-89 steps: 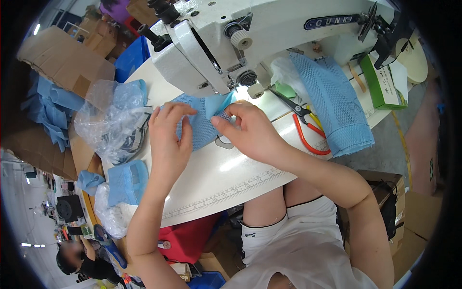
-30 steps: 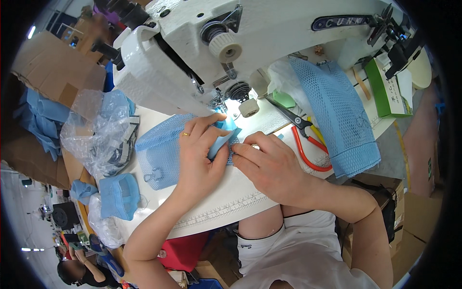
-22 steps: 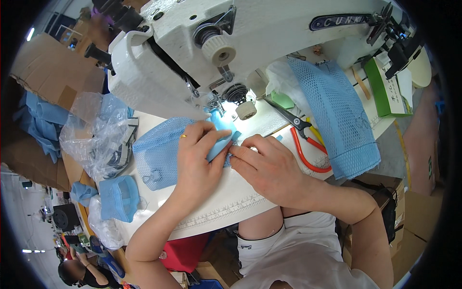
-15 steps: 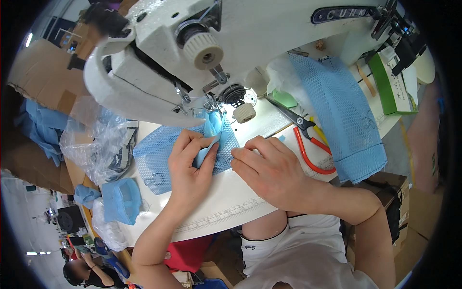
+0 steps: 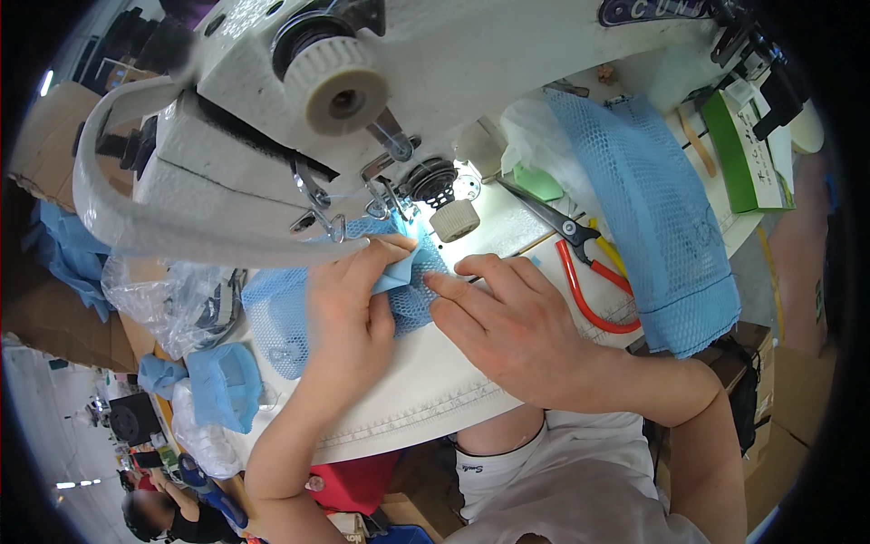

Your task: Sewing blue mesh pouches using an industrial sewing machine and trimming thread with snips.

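- Smooth, pale tabletop (image 5: 435,376) curves in front of you, a ruler scale (image 5: 408,422) printed along its near edge; at your far left, a brown cardboard box (image 5: 59,150) stands with creased flaps, soft blue cloth (image 5: 68,249) bunched beneath.
- White-painted metal fills the top: your sewing machine (image 5: 507,63), glossy and slightly pebbled, with a ribbed cream knob (image 5: 344,100) and a bright light shining down by the needle.
- Below its head lies your blue mesh piece (image 5: 276,317), open-holed and limp, flat on the tabletop under both hands; a smooth, folded blue strip (image 5: 397,275) lies over it, close to the presser foot.
- Your left hand (image 5: 349,304), a little blurred, pinches the blue strip between curled fingers and thumb.
- Your right hand (image 5: 517,326) has bent fingers, their tips at the right edge of the mesh piece; you cannot tell whether they pinch it or only press.
- Right of that hand lie scissors (image 5: 569,228) with dark metal blades and looped red handles, next to a long blue mesh tube (image 5: 652,218) with a denser hem.
- At your left, a crinkled clear plastic bag (image 5: 172,304) sits near a small, stiff-walled blue fabric cup (image 5: 225,385).
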Demonstrator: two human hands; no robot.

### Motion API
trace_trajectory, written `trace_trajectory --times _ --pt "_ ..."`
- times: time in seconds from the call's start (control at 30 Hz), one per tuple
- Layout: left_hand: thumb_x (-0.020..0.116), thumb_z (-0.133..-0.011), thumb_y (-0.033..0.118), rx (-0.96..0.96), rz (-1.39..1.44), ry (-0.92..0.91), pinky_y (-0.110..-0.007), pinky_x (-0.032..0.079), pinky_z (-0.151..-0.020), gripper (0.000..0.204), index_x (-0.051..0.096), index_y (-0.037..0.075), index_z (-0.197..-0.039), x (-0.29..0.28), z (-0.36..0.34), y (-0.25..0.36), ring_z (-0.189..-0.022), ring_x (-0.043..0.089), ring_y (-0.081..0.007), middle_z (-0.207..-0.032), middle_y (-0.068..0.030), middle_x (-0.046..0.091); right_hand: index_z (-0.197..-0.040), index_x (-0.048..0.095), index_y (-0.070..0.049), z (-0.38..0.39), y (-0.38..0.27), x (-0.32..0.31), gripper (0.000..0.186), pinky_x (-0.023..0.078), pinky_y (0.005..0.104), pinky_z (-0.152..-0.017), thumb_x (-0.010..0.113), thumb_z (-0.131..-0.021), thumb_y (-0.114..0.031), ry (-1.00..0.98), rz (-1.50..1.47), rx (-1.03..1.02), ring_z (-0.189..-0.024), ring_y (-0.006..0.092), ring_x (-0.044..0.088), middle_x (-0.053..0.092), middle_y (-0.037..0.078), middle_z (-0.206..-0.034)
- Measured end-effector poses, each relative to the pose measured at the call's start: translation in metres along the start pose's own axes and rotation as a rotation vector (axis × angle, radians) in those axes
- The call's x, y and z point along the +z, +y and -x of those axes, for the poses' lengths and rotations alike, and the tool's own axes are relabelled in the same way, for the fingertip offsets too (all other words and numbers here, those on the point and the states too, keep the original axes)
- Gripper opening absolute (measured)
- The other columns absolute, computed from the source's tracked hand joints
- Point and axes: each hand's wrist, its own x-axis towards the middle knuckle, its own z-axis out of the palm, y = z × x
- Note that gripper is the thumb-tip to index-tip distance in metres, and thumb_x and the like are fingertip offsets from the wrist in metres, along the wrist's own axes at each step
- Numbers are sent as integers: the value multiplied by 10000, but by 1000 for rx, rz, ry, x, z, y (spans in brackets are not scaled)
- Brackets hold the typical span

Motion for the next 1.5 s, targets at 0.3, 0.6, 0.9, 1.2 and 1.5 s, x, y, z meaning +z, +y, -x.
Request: trace_trajectory --times 0.3,0.6,0.9,1.2,1.5 --pt "610 -704 -115 99 -230 -200 -448 401 -941 421 708 38 -1084 -11 -18 15 -1007 634 -332 -1032 -124 708 -1043 706 -19 0 -1 0 292 523 360 -819 713 -768 -118 -21 29 -10 -1020 236 645 704 103 -1202" --pt "646 -661 -128 34 -197 -98 -402 390 -994 506 787 41 -1116 -5 -6 6 -959 636 -277 -938 -83 618 -1045 706 -15 0 -2 0 297 524 370 -825 713 -766 -115 -6 45 -32 -1031 242 659 706 109 -1203" --pt "633 -640 -155 137 -254 -63 -431 401 -970 543 801 61 -1110 -3 -4 8 -949 631 -267 -936 -69 620 -952 636 -47 -2 1 3 203 509 363 -851 703 -778 -127 59 28 -59 -994 251 614 648 87 -1051" --pt "647 -684 -114 102 -296 -123 -440 418 -948 479 794 50 -1110 -5 -11 17 -943 627 -301 -931 -93 607 -1067 728 -18 1 0 0 277 514 429 -894 702 -801 -94 28 4 34 -1084 274 660 718 85 -1191" --pt "680 -752 -93 94 -291 -77 -435 416 -964 418 787 43 -1133 -1 -10 8 -957 643 -309 -943 -103 637 -993 656 -26 -3 1 0 231 490 376 -883 684 -786 -123 38 45 -12 -998 254 596 654 98 -1087"
